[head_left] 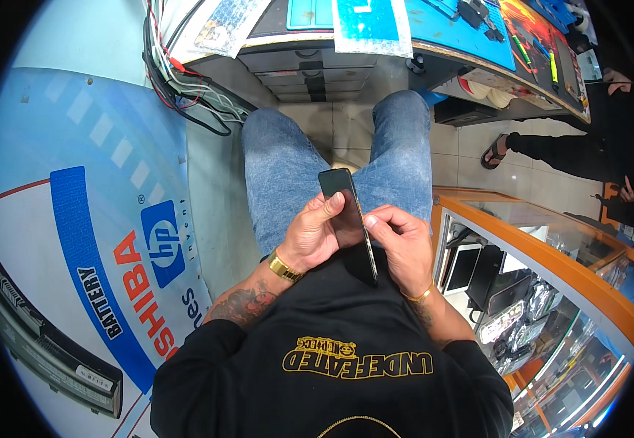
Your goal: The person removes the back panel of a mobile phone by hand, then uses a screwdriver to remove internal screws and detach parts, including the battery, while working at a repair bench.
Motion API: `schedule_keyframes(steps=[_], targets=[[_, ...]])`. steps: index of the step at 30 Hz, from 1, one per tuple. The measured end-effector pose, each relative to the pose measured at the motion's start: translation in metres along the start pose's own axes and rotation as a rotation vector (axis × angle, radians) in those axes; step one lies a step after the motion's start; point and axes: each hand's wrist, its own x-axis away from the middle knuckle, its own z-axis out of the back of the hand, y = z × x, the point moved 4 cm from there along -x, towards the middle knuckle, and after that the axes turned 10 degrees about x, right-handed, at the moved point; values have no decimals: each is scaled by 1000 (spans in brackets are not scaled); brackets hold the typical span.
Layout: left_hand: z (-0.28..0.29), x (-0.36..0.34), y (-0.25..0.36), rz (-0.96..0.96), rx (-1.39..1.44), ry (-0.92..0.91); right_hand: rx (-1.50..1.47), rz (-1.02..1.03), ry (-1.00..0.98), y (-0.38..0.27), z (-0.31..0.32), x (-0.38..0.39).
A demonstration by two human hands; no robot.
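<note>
A dark smartphone (342, 190), its side edge exposed with small speckled details along it, is held tilted above my lap. My left hand (313, 233) grips it from the left, thumb lying on the dark face. My right hand (401, 241) is closed at the phone's right edge, thumb and forefinger pinched there; whether a small part sits between them is too small to tell. Both hands are over my jeans (273, 168) and black top.
A workbench (587, 106) with blue mats, tools and bubble-wrapped items spans the top, above drawers (302, 77). Cables (167, 80) hang at upper left beside a printed banner (76, 131). A glass display case (601, 306) is at right. Another person (601, 135) in black stands beyond it.
</note>
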Motion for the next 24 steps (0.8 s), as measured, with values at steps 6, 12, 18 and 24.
schedule_keyframes(steps=[6,12,18,24], targets=[[-4,0,0,-9,2,-4,1,3,2,-1,0,0],[1,-2,1,6,25,-15,-58,-11,-38,2,2,-1],[-11,1,2,125,-8,-4,-181,-145,-219,2,12,-6],[-6,1,1,68,-33,29,-221,-174,-229,3,15,-6]])
